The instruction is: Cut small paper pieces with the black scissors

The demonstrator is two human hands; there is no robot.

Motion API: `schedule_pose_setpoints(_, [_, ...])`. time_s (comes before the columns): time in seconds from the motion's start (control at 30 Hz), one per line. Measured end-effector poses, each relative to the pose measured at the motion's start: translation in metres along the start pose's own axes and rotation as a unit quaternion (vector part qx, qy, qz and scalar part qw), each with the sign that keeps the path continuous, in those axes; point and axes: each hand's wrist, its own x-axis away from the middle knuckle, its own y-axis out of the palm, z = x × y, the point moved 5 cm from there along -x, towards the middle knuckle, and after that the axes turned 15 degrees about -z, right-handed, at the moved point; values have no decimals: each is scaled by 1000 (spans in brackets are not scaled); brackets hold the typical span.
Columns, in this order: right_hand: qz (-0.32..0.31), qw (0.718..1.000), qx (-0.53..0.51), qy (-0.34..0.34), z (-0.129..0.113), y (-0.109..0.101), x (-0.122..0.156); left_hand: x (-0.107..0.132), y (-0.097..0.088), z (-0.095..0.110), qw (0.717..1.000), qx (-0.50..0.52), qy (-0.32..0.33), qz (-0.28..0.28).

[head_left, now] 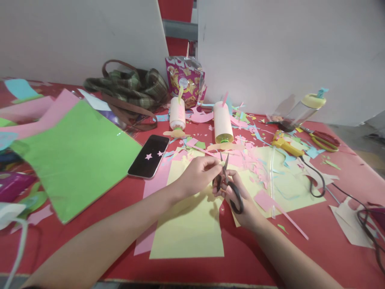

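Observation:
My right hand point(240, 196) is closed around the handles of black-handled scissors point(235, 196), their blades parted and pointing away from me. Close to the blades, my left hand point(201, 172) pinches a small pale yellow piece of paper point(221, 163). Beneath both hands lies a pale yellow paper sheet point(189, 237), overlapping a pink sheet point(147, 224). Left of my left hand, a black phone point(149, 156) lies face up with pink paper stars point(148, 156) on its screen. Beyond my hands stand two white paper-wrapped cylinders point(222, 120), each with paper strips attached.
A large green sheet point(81, 156) covers the left of the red table point(120, 257). A plaid bag point(132, 86) and a purple snack bag point(185, 82) stand behind. To the right are a yellow glue gun point(287, 144) with its cord, red-handled scissors point(326, 140), a clear bottle point(302, 114) and paper scraps.

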Motion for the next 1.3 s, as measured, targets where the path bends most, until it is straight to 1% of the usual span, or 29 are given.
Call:
schedule_pose_setpoints(0.17, [-7,1000,-9,-11,-3,1,-1,0,0,0,1000,2,3,-1])
schedule_pose_setpoints(0.5, [-10,1000,-9,-1,-3,3,-1,0,0,2,1000,-9,0,-2])
schedule_pose_setpoints(0.67, [-9,1000,3,-4,-4,2,-1,-2,-3,1,1000,-16,-10,-22])
schedule_pose_setpoints(0.87, [-20,1000,14,-3,-5,4,0,-3,-3,2,998,-33,-6,-52])
schedule_pose_setpoints(1.0, [-22,1000,15,0,-5,5,0,-2,-6,7,995,-69,-2,-66])
schedule_pose_setpoints(1.13, [-29,999,12,6,-5,5,0,-1,-12,12,989,-137,-11,-61])
schedule_pose_setpoints(1.3, [-40,999,14,20,-4,6,0,0,-17,11,979,-176,-32,-97])
